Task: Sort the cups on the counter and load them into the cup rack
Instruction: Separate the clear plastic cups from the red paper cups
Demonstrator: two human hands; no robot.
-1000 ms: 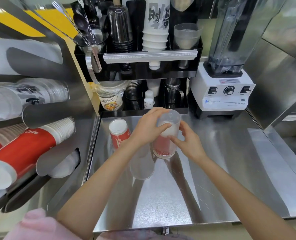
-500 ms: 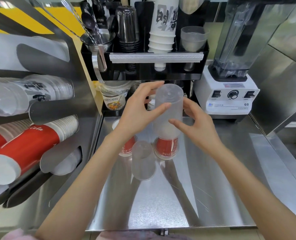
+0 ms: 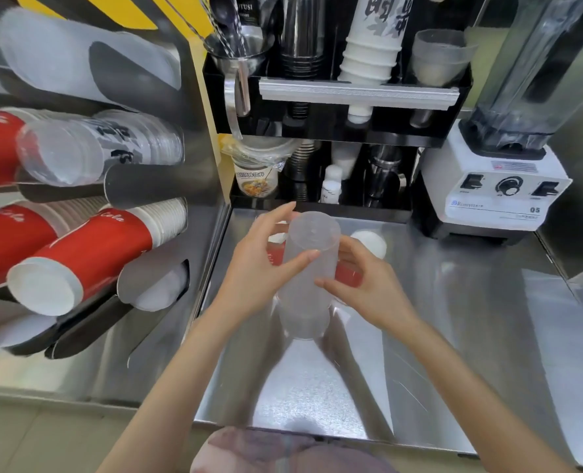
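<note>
My left hand (image 3: 257, 268) and my right hand (image 3: 365, 288) both grip an upside-down clear plastic cup (image 3: 312, 247) over the steel counter (image 3: 453, 336). Its lower end overlaps a second clear cup (image 3: 303, 319) standing upside-down on the counter. Two upside-down red paper cups stand just behind: one (image 3: 275, 257) mostly hidden by my left hand, the other (image 3: 368, 242) showing its white base beside my right fingers. The cup rack (image 3: 167, 186) on the left wall holds red Cola cups (image 3: 88, 257) and clear printed cups (image 3: 88, 151) lying in its chutes.
A white blender (image 3: 494, 189) stands at the back right. A black organiser (image 3: 351, 97) at the back holds utensils, cup stacks and bottles, with a noodle cup (image 3: 256, 177) below. The counter's front edge (image 3: 317, 435) is near my body.
The clear cup has come off the red cup it covered, moved left and come down over the other clear cup. Both hands travelled with it.
</note>
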